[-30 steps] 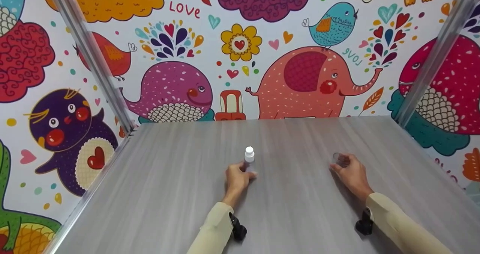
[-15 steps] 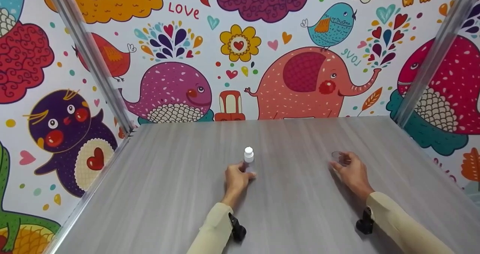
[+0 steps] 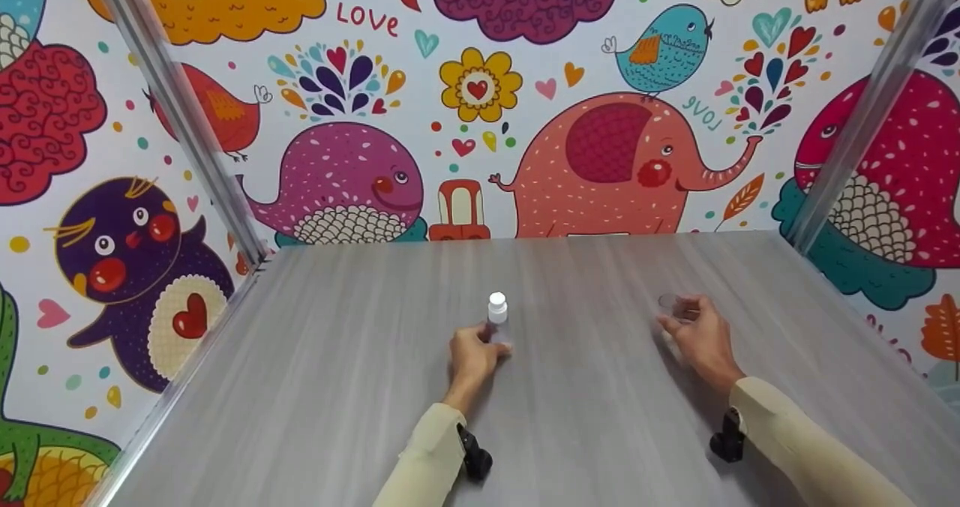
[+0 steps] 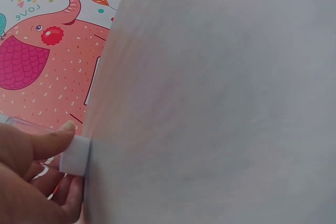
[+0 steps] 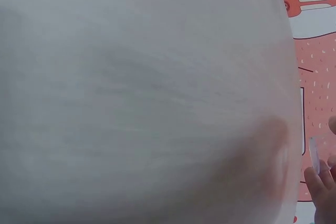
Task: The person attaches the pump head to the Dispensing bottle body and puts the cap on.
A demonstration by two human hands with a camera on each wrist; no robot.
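In the head view my left hand [image 3: 474, 357] grips a small bottle [image 3: 497, 308] upright near the middle of the table. Its top is white and narrows to a small tip, and its body is clear. A white base [image 4: 74, 156] shows in the left wrist view, close to the table top, with thumb and fingers around the clear part. Over to the right, my right hand [image 3: 701, 342] pinches a clear cap [image 3: 669, 304] by its side, raised above the table. Only the fingertips [image 5: 312, 182] and the cap's edge [image 5: 314, 156] enter the right wrist view.
Both hands work over a grey wood-grain table [image 3: 337, 387]. A wall printed with cartoon animals [image 3: 480, 154] closes off its back. Metal posts stand at the back left [image 3: 187, 132] and the back right [image 3: 862, 117].
My right hand has shifted slightly away from me with the clear cap, which now tips a little further out from the fingers. The left hand and the bottle stay in place.
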